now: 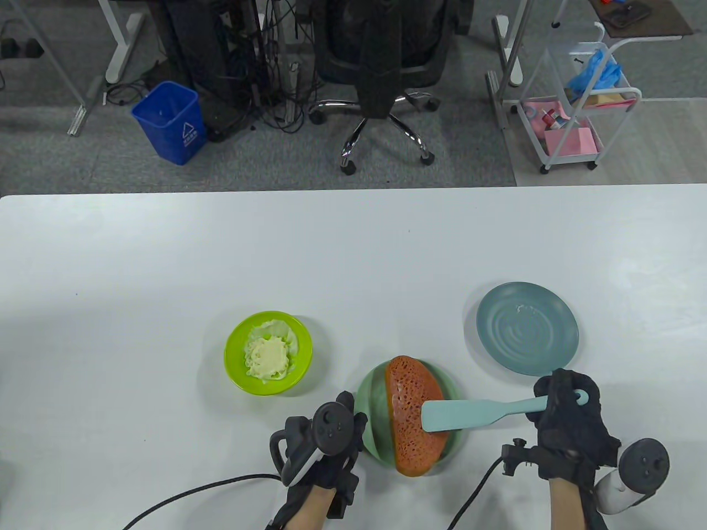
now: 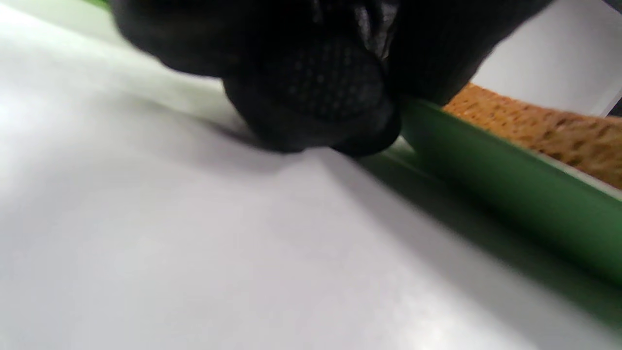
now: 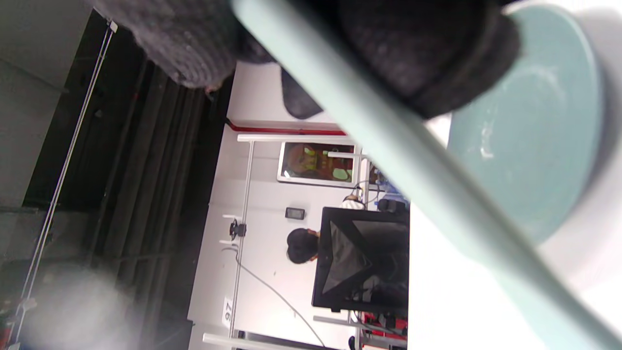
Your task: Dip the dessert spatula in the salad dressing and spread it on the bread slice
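Note:
A brown bread slice (image 1: 411, 419) lies on a green plate (image 1: 371, 397) near the table's front. My right hand (image 1: 566, 411) grips the handle of a pale teal spatula (image 1: 469, 414); its blade lies over the bread. In the right wrist view the handle (image 3: 388, 146) runs diagonally under my fingers. My left hand (image 1: 337, 436) rests against the plate's left rim; in the left wrist view its fingertips (image 2: 320, 97) touch the green rim (image 2: 486, 180) with bread (image 2: 544, 126) behind. A lime green bowl (image 1: 235, 367) holds pale salad dressing (image 1: 269, 357) on lettuce, left of the plate.
An empty blue-grey plate (image 1: 527, 328) sits at the right, beyond my right hand, also in the right wrist view (image 3: 529, 136). Beyond the table's far edge stand a blue bin (image 1: 168, 121), an office chair (image 1: 381, 66) and a white cart (image 1: 574, 110).

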`<state>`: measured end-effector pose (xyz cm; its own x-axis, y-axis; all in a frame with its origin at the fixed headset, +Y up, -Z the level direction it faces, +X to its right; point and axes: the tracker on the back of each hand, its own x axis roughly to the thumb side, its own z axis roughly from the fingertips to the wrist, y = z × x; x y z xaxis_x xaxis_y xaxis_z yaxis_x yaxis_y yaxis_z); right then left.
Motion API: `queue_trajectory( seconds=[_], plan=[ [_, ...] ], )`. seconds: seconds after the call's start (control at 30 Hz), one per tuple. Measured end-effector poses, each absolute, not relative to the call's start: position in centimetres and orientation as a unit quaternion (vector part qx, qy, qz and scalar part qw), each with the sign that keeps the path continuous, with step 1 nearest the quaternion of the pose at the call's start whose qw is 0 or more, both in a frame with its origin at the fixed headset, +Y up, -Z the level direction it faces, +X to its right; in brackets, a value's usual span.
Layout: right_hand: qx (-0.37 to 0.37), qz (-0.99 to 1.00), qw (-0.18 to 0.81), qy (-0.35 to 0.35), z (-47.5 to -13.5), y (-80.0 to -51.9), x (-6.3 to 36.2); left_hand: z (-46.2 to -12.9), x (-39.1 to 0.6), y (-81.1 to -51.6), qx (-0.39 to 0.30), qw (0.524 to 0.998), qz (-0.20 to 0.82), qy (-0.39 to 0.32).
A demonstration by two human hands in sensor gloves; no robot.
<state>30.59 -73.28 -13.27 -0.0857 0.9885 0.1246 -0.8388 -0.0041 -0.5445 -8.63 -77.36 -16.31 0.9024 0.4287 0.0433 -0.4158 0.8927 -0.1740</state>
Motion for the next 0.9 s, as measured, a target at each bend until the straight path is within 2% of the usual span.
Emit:
queue_trajectory(
  seconds=[0.23,0.5,0.73,0.9],
  plan=[
    [-0.172,0.681,0.665,-0.252,-12.9,-73.6,32.3,-16.3,-8.6,-77.4,-0.080,0.972,0.219,-0.041],
    [-0.176,0.671,0.674,-0.255,-13.0,-74.0,32.3,-16.3,-8.7,-77.4,-0.080,0.972,0.219,-0.041],
    [-0.159,0.664,0.683,-0.259,-13.4,-74.2,30.8,-16.4,-8.7,-77.4,-0.079,0.972,0.218,-0.042],
    [-0.134,0.665,0.704,-0.213,-13.9,-74.4,29.0,-16.3,-8.7,-77.4,-0.080,0.972,0.218,-0.045]
  ],
)
